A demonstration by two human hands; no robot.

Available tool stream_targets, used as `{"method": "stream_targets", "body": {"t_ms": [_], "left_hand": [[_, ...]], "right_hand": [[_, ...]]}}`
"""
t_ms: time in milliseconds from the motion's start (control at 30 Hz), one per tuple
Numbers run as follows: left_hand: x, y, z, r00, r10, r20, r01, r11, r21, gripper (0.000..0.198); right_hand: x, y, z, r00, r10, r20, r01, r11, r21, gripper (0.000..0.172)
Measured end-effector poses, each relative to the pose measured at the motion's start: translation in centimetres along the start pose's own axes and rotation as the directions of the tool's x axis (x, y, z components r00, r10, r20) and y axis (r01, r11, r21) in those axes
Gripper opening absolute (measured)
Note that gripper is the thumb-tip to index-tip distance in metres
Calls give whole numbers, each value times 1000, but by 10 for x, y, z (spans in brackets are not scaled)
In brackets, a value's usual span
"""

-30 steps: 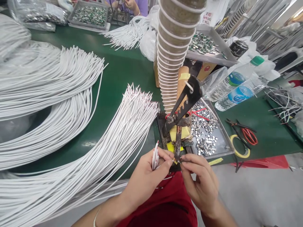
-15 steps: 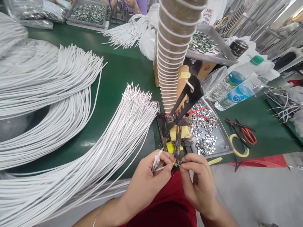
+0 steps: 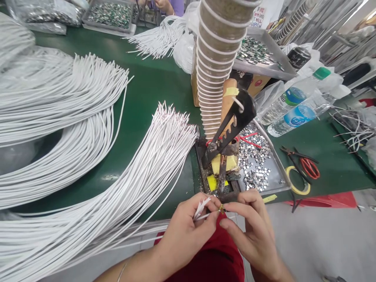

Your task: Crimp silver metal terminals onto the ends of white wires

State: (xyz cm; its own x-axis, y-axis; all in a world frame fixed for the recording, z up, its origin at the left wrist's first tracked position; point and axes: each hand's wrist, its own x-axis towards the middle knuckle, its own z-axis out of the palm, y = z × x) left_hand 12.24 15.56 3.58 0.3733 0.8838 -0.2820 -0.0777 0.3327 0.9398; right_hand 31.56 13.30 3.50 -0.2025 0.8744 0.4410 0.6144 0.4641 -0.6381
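My left hand (image 3: 185, 231) is closed on a small bunch of white cable ends (image 3: 202, 206) at the table's front edge. One cable tip sticks out to the right between its thumb and forefinger. My right hand (image 3: 254, 231) pinches a tiny metal piece (image 3: 222, 208) right at that tip, fingers together. Both hands sit just in front of a dark hand-lever press (image 3: 226, 149) with a yellow pad at its base. A grey tray of small shiny metal clips (image 3: 257, 164) lies beside the press on the right.
Big sheaves of white cables (image 3: 88, 164) cover the green table (image 3: 158, 90) to the left. A tall ribbed spool (image 3: 220, 58) stands behind the press. Water bottles (image 3: 296, 109), red-handled pliers (image 3: 305, 164) and a yellow tape ring (image 3: 296, 184) lie right. Another person's hands (image 3: 161, 4) work at the far edge.
Both hands have drawn back from the press toward me, a little lower in view. The cable bunch in the left hand has tipped from upright to slanting right.
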Motion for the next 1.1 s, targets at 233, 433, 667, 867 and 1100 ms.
{"method": "stream_targets", "body": {"t_ms": [233,433,667,867,1100], "left_hand": [[-3,0,4,982,86,169,-116,977,179,20],[-6,0,-4,973,119,200,-164,960,226,26],[-7,-5,-5,971,108,214,-156,963,220,31],[-6,-4,-8,973,84,214,-134,964,231,32],[-5,2,-7,993,31,112,-55,973,223,37]], "right_hand": [[6,-5,0,985,54,161,-72,991,112,10],[8,-4,-7,978,110,174,-126,989,80,11],[9,1,-11,987,38,158,-73,973,218,12],[11,8,-17,989,57,135,-78,985,151,17],[29,79,-26,967,217,-131,-250,910,-331,20]]}}
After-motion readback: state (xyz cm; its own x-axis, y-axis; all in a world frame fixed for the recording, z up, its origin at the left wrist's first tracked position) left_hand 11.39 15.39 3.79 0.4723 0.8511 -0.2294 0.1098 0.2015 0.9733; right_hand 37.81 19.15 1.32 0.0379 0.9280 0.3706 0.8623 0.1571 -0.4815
